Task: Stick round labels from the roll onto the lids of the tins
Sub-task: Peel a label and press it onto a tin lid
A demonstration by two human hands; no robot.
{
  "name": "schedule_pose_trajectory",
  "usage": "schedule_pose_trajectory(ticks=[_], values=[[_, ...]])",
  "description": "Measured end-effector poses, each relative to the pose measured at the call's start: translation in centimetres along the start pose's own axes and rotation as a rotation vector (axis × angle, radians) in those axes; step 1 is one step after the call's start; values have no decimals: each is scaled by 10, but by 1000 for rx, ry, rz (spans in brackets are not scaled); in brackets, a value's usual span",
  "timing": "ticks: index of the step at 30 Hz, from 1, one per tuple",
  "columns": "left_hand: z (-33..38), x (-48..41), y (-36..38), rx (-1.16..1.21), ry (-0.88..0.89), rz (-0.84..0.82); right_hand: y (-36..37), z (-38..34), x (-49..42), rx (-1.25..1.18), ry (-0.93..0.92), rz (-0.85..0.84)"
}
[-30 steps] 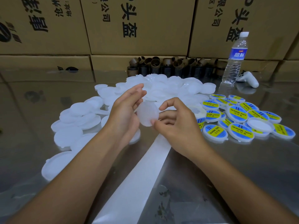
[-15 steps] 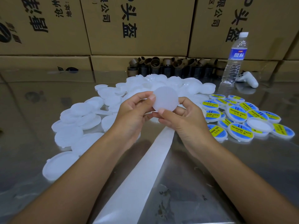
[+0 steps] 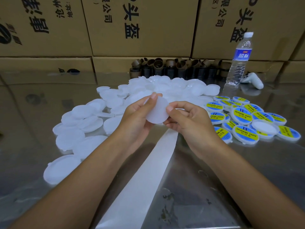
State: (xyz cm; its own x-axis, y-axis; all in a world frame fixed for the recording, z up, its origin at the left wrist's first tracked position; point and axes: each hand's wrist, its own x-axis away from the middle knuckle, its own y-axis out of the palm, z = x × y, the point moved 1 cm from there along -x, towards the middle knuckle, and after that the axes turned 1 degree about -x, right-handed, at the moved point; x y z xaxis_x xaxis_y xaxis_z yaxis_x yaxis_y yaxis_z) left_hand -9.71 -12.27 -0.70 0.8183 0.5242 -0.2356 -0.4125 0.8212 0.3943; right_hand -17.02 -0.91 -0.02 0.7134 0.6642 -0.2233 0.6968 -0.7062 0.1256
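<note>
I hold one plain white round lid upright above the table, its face turned toward me. My left hand pinches its left edge between thumb and fingers. My right hand grips its right edge, thumb on the front. A white backing strip of the label roll runs from under my hands toward me. Several unlabelled white lids lie heaped to the left and behind. Several lids with blue and yellow labels lie to the right.
A water bottle stands at the back right beside a white controller. Brown cardboard cores line the back edge below stacked cartons. The shiny metal table reflects the boxes.
My hands lifted the lid from low over the strip to in front of the heap, then turned it slightly; my right thumb moved from under it onto its right edge.
</note>
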Motion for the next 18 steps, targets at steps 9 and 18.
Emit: schedule_pose_trajectory(ticks=[9,18], values=[[-2,-2,-2,61,-23,22,-17,-13,-2,211,-198,386],[-2,1,-4,8,-47,-20,-38,4,-10,861,-151,538]])
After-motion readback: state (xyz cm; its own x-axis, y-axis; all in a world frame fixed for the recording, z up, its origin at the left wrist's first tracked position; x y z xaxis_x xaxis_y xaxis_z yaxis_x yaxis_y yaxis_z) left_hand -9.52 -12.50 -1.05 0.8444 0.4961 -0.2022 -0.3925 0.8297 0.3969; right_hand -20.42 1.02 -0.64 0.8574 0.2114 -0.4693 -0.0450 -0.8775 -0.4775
